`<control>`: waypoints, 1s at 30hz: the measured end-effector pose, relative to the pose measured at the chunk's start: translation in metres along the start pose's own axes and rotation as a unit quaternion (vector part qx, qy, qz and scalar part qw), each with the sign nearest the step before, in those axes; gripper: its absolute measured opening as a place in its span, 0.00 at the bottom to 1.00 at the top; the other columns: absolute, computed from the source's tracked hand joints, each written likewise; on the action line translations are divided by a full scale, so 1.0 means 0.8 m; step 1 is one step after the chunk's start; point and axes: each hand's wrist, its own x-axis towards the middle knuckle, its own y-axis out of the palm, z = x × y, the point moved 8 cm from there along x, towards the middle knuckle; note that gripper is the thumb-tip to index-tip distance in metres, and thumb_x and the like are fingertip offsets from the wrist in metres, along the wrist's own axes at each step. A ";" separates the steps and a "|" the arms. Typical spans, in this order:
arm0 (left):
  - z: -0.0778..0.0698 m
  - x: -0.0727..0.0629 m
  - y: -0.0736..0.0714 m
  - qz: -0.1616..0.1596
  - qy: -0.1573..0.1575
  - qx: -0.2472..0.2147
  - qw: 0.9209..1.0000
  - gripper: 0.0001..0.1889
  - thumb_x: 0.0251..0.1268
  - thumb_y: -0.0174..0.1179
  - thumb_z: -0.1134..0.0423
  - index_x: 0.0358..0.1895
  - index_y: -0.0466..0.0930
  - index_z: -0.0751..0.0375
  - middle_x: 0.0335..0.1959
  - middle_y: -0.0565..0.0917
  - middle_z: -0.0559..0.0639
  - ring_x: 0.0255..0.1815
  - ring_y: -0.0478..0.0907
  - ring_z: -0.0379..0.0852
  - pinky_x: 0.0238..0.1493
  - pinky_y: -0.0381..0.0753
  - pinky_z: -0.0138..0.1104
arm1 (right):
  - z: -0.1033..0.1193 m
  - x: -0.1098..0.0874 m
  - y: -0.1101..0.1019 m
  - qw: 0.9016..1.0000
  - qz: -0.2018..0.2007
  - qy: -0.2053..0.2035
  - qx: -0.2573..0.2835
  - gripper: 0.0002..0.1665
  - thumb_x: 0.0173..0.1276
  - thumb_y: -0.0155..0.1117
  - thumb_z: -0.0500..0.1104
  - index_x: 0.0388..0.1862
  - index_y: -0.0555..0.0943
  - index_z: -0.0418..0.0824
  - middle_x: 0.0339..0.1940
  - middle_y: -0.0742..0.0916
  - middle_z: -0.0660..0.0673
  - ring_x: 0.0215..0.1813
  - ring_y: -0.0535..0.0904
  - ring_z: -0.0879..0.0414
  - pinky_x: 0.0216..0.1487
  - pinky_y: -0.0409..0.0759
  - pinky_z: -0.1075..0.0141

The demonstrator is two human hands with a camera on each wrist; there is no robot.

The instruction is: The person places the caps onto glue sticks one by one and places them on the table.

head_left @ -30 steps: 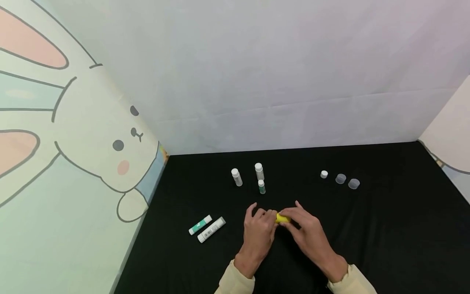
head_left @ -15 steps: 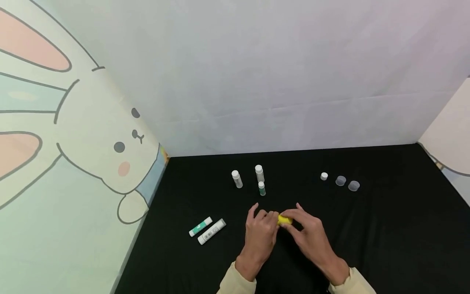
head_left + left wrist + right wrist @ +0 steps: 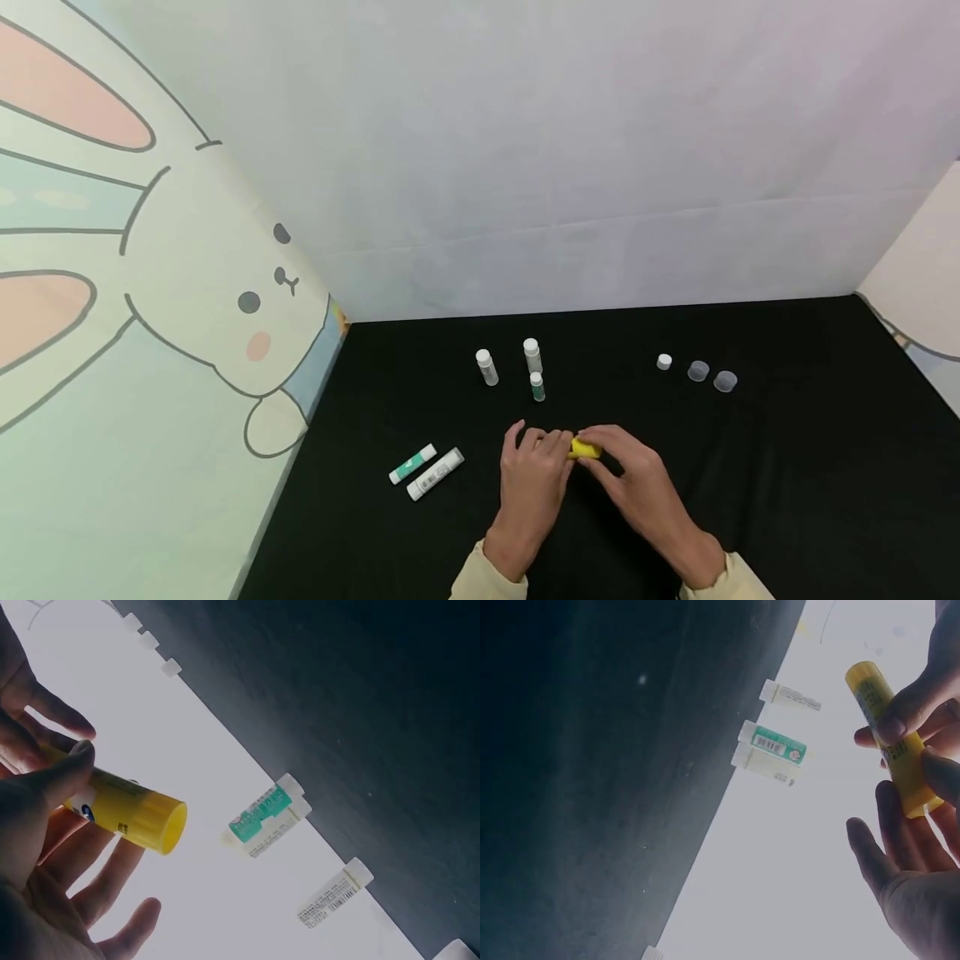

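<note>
A yellow glue stick point(image 3: 585, 449) is held roughly level above the black table, one hand at each end. My left hand point(image 3: 532, 479) grips its left part, thumb laid along the barrel in the left wrist view. With thumb and fingertips, my right hand point(image 3: 645, 479) pinches the right end. The left wrist view shows the hollow round end of the glue stick point(image 3: 127, 810) pointing away from the fingers. In the right wrist view, the fingers of both hands cover parts of the yellow barrel point(image 3: 900, 754).
Farther back stand two white glue sticks point(image 3: 487, 368) and a small green one point(image 3: 537, 387). A green-and-white stick point(image 3: 412, 464) and a white stick point(image 3: 435, 475) lie at left. A white cap point(image 3: 664, 362) and two translucent cups point(image 3: 725, 382) sit at back right.
Both hands have shifted slightly right with the yellow glue stick, and the head view has moved a little. The grip looks much the same, and the other things stay put.
</note>
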 end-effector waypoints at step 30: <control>0.034 -0.019 -0.013 -0.008 0.001 0.029 1.000 0.17 0.52 0.84 0.54 0.45 0.91 0.50 0.42 0.91 0.40 0.41 0.83 0.42 0.57 0.82 0.43 | 0.010 0.002 0.008 0.987 0.073 -0.144 -0.016 0.20 0.84 0.56 0.51 0.59 0.87 0.42 0.57 0.87 0.46 0.54 0.86 0.52 0.63 0.76 0.77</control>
